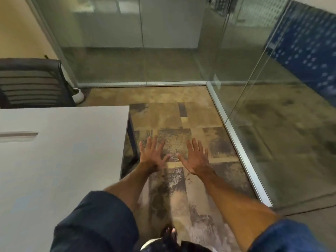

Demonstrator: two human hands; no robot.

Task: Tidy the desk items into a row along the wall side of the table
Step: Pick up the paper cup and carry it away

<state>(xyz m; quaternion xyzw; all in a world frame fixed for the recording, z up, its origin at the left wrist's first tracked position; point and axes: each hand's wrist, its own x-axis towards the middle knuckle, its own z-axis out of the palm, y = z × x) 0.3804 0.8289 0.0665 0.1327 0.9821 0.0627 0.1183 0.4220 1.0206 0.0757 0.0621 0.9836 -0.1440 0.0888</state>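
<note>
My left hand (152, 154) and my right hand (195, 158) are stretched out in front of me over the carpet, palms down, fingers spread, holding nothing. They hover side by side, just right of the grey table's (60, 151) right edge. The part of the tabletop in view is bare apart from a cable slot (18, 136). No desk items show in this view.
A dark mesh office chair (31, 84) stands behind the table at the far left, with a small white pot (78, 95) on the floor beside it. Glass partition walls (236, 110) with metal base rails enclose the patterned carpet (174, 117) ahead and to the right.
</note>
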